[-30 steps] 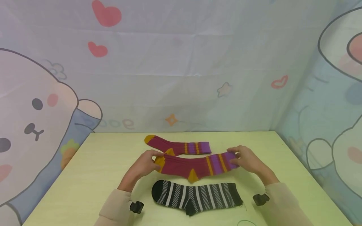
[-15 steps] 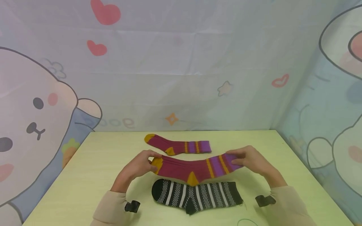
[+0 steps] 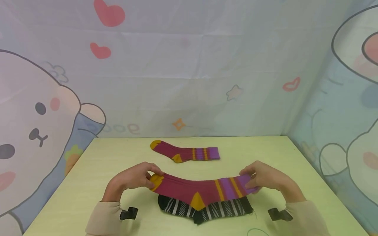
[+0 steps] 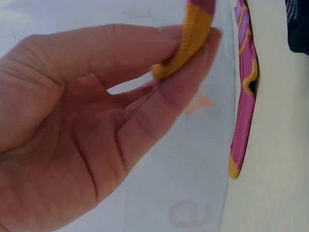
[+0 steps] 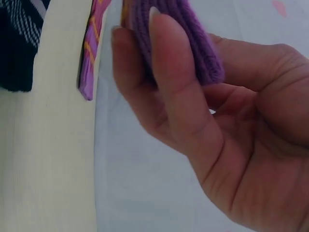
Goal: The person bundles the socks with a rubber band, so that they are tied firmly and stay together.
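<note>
A maroon sock (image 3: 186, 190) with a yellow toe, yellow heel and purple striped cuff is stretched sideways between both hands, sagging slightly in the middle. My left hand (image 3: 136, 178) pinches its yellow toe (image 4: 193, 36) between thumb and fingers. At the other end, my right hand (image 3: 264, 177) pinches the purple cuff (image 5: 164, 43). Below and partly covered by it lies a black sock (image 3: 218, 209) with white stripes and zigzag patterns, flat on the table. Farther back, a matching maroon sock (image 3: 184, 153) lies flat, toe to the left.
The pale yellow table (image 3: 88, 190) reaches back to a printed cloth backdrop (image 3: 189, 82) with hearts and cartoon animals. A thin green loop (image 3: 257, 230) lies at the front edge. Each wrist carries a small black device (image 3: 128, 213).
Both hands have brought the held maroon sock toward the front and slightly apart, so it now overlaps the black striped sock in view. The far maroon sock has stayed put.
</note>
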Demonstrator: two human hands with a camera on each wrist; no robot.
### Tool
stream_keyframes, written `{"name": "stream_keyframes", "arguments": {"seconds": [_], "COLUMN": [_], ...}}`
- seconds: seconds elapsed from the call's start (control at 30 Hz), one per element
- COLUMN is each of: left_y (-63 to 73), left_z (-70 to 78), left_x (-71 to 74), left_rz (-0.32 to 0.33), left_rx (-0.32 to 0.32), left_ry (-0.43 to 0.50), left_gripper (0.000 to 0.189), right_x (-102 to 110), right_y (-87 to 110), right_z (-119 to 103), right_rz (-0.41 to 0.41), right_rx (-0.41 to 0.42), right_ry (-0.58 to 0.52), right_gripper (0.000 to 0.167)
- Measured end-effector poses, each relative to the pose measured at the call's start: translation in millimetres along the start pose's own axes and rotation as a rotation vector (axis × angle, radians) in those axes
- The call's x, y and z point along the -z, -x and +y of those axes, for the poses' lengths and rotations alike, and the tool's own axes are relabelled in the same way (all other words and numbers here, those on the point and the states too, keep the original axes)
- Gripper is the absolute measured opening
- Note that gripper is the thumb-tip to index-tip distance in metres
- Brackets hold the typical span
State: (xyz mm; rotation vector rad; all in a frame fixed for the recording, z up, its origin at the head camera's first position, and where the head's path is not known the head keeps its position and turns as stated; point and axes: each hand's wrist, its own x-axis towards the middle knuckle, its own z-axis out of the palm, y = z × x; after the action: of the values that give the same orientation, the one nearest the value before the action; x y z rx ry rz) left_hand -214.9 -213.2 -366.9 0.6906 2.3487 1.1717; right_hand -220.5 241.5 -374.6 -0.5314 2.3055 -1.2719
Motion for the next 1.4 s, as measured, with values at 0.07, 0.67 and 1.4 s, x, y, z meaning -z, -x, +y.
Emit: {"name": "stream_keyframes", "arguments": {"seconds": [0.07,0.67,1.4], "left_y": [1.1,3.7,-3.9], "left_z": [0.1,-2.1,-1.0], "left_x": [0.0,-4.0,-17.8], "left_rz": [-0.021,-0.003,-0.055], "left_rx": [-0.008,0.076,0.141], "left_ry": [-0.031,-0.240,-0.183], "left_gripper": [0.037,0.041,0.033], "right_x": [-5,-35,-46], "right_y": [1.7,0.3,-4.8], "right_z": [-3,-7,6], "right_rz": [-0.015,-0.042,0.022], "right_rx": [-0.014,-0.024,-0.094], "right_ry": [0.019,0.109,0.279], "right_gripper": [0.047,0.029,0.035]}}
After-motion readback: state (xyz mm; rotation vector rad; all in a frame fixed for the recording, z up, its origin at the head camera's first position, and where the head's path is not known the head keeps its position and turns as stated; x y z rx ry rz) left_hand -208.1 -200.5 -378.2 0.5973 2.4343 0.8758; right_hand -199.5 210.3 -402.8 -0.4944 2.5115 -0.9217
